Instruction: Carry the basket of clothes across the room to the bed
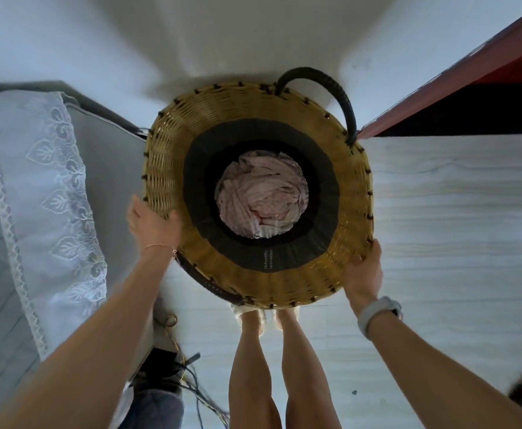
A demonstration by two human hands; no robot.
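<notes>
Carrying: a round woven wicker basket with tan walls and a dark band (340, 230) is held over the pale wood-grain floor (454, 218), in front of the person's legs.
Contents: crumpled pale pink clothes (261, 195) lie at the bottom of the basket.
Left hand (152, 224): pressed against the basket's left rim, fingers curled over the edge; a thin bracelet is worn at the wrist.
Right hand (365, 274): clamped on the near right rim, with a grey watch on the wrist.
Hands together: set well apart, one on each side of the rim; the black looped handle (331, 97) on the far side is not used.
Bed: a grey quilted bed with a white lace-edged cover (46, 187) is seen just beside the basket, on the left.
Done: the basket is judged to be lifted and brought close to the bed.
Left: the basket is not yet set on the bed; a short move leftward and a lowering are judged to be needed.
Hazard: loose cables (191, 385) lie on the floor near the feet.
</notes>
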